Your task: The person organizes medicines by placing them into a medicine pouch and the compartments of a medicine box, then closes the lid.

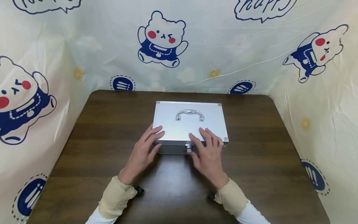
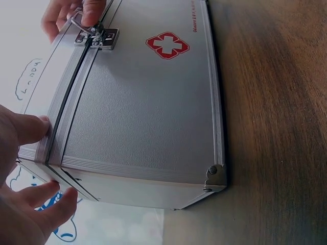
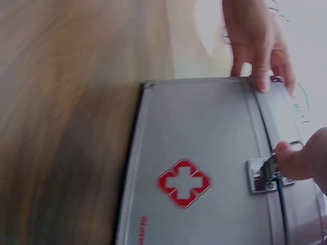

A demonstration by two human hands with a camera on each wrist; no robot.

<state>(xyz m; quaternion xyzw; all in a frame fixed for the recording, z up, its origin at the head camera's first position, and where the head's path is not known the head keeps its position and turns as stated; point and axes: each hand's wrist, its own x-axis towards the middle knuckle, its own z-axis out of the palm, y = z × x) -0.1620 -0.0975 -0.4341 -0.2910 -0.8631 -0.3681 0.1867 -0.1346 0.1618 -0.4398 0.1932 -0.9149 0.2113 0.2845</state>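
Note:
A silver first-aid case (image 1: 170, 123) with its lid down lies on the brown table, its front towards me. A red cross emblem (image 2: 167, 45) marks the front face, and a metal latch (image 3: 263, 174) sits at the middle of the lid seam. My left hand (image 1: 142, 152) grips the left front corner, thumb on the front by the seam and fingers against the side. With its thumb hooked at the latch's wire loop, my right hand (image 1: 208, 155) works the latch, while its other fingers rest on the lid.
A curved metal handle (image 1: 190, 112) is fixed on top of the lid. The dark wood table (image 1: 251, 168) spreads around the case. White sheeting (image 1: 106, 46) printed with bears stands behind and at both sides of the table.

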